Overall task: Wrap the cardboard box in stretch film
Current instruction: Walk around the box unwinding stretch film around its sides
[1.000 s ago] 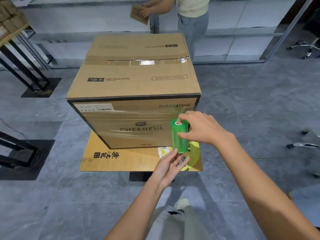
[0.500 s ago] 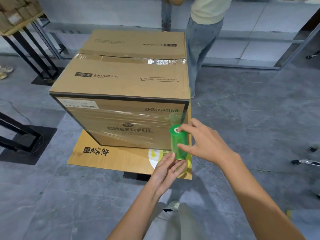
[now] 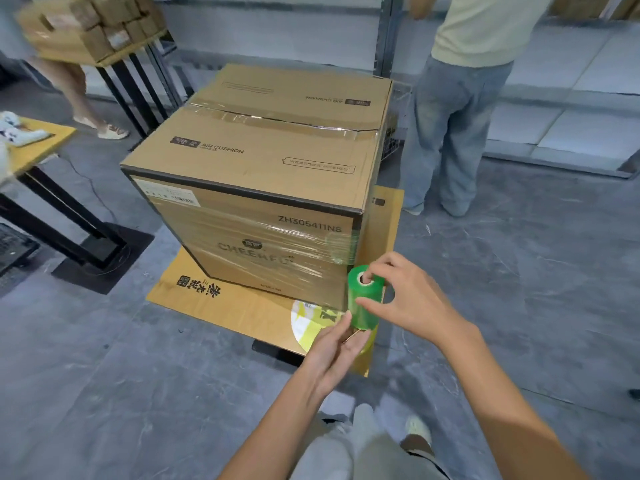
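At lower right of the frame, the right hand (image 3: 412,299) grasps the upright green film roll (image 3: 364,299) beside the cardboard box (image 3: 263,168); the left hand (image 3: 337,344), fingers straight, supports its base.

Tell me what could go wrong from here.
The roll is held only by fingertips of the right hand, with the left hand under it; it could slip. The film bunches at the box corner and may rope or tear. A person stands close behind the box, blocking the way round.
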